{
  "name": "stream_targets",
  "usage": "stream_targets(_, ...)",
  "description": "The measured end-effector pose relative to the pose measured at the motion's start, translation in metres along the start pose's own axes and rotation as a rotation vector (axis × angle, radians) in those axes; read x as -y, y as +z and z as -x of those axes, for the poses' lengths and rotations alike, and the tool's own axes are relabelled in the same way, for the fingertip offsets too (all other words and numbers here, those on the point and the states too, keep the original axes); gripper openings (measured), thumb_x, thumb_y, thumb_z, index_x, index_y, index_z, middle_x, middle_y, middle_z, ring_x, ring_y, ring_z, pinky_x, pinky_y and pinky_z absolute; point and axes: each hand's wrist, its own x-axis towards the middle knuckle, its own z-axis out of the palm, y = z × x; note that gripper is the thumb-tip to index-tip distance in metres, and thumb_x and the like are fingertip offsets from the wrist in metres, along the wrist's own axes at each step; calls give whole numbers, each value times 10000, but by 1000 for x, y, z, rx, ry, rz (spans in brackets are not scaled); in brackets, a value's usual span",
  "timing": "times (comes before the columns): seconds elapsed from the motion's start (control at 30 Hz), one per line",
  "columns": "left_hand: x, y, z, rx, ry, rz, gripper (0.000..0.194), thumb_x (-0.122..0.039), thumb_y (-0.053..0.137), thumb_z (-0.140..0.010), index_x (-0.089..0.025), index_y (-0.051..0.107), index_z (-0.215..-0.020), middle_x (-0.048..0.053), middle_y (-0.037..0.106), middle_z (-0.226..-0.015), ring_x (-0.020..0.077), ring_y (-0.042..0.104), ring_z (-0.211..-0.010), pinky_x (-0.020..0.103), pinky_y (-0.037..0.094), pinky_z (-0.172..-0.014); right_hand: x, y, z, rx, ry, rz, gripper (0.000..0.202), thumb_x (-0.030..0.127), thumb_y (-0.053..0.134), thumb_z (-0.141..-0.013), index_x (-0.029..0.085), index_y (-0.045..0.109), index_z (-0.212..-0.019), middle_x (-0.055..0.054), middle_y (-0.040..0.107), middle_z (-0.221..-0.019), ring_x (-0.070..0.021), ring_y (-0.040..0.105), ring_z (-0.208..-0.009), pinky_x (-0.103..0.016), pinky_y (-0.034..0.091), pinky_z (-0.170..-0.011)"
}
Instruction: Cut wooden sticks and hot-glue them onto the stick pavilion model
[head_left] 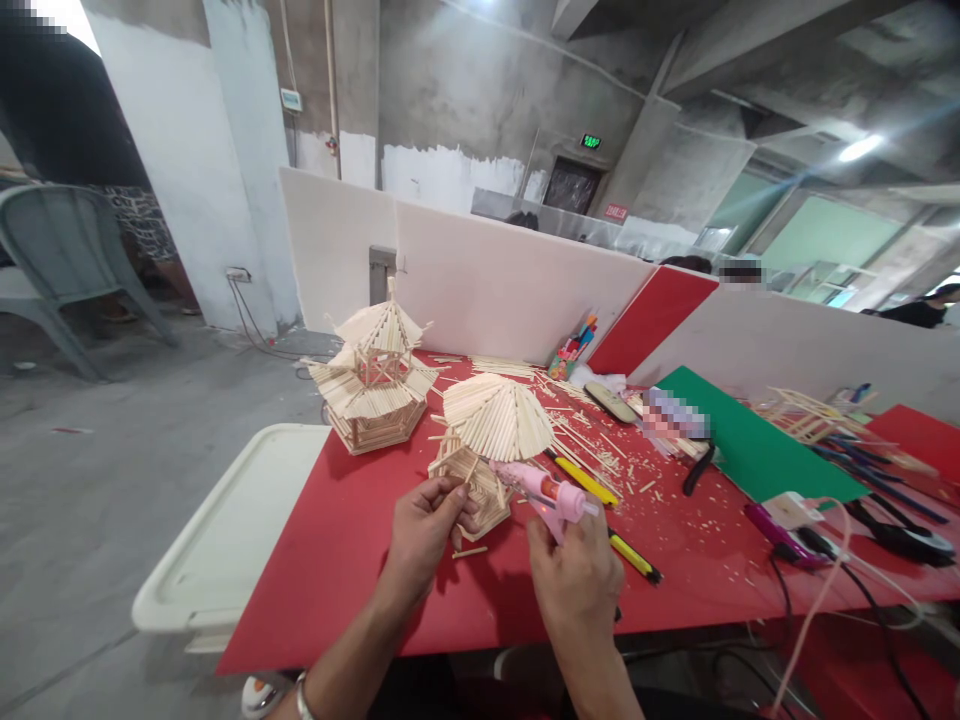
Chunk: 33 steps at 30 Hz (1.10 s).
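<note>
My right hand is wrapped around a pink hot glue gun, its nozzle pointing left at a small hexagonal base of stacked wooden sticks. Over that base, my left hand pinches a thin wooden stick, partly hidden by the fingers. A cone-shaped roof of sticks sits just behind the base; whether the two touch is unclear. To the left stands a two-tiered stick pavilion with a pointed top. One loose short stick lies in front of the base.
Two yellow utility knives lie right of the base on the red tabletop. Scattered stick scraps, a pen cup, a green board and a power strip with cables are farther right. A white partition borders the back.
</note>
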Motion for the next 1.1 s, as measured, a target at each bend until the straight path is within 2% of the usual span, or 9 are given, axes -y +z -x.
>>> stream_targets(0.23, -3, 3, 0, -30, 6, -16, 249, -332, 754, -594, -125, 623, -642, 37, 660, -530, 125, 582, -395, 174, 373, -313, -1, -2, 0, 3, 35, -19, 262, 326, 391, -910, 132, 548, -832, -93, 616, -792, -141, 574, -578, -229, 383, -450)
stream_targets(0.5, -7, 6, 2, -68, 23, -33, 234, -322, 748, -589, -129, 623, -636, 19, 649, -521, 113, 568, -382, 169, 375, -305, -3, 0, 3, 48, 87, -37, 253, 320, 426, -877, 114, 568, -915, -113, 629, -886, -149, 583, -607, -234, 411, -463)
stream_targets(0.77, -17, 9, 3, -88, -3, -63, 209, -292, 737, -581, -136, 601, -617, 17, 647, -511, 108, 558, -366, 167, 364, -302, -2, 0, 5, 48, 86, -119, 239, 349, 465, -868, 131, 559, -896, -128, 627, -915, -161, 606, -644, -235, 437, -478)
stream_targets(0.93, -16, 8, 2, -80, -3, -60, 213, -300, 737, -582, -137, 603, -617, 17, 649, -512, 110, 559, -369, 171, 369, -304, -1, -2, 5, 56, 85, -148, 207, 343, 475, -860, 154, 547, -902, -93, 622, -892, -148, 605, -632, -223, 437, -479)
stream_targets(1.1, -14, 7, 2, -89, -10, -30, 207, -283, 740, -586, -133, 604, -628, 12, 644, -512, 103, 554, -369, 164, 365, -302, -2, -1, 2, 26, 94, -109, 255, 376, 460, -875, 136, 547, -890, -107, 627, -887, -144, 599, -605, -222, 423, -453)
